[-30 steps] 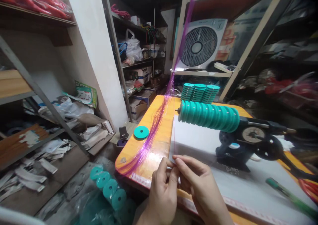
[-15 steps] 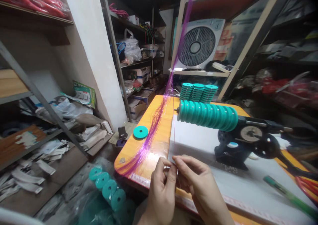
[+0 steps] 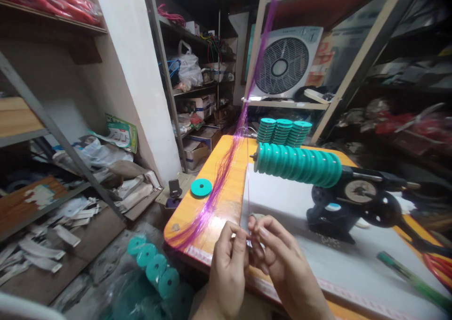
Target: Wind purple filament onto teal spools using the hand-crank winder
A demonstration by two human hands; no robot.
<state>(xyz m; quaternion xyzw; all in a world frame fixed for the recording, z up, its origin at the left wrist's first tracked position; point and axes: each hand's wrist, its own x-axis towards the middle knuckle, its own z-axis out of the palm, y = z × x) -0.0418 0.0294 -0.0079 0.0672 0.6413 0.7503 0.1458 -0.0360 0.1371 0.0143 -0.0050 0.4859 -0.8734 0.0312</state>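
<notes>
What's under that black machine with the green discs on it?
A pale sheet shows around the foot of the black machine, on top of the orange table. Whatever is directly beneath the foot is covered.

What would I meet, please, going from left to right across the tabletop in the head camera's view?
A single flat teal disc → the left hand → the right hand → the machine's black base → a long green object.

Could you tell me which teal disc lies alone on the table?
The teal disc left of the purple strands; the others sit in stacks or rows.
</notes>
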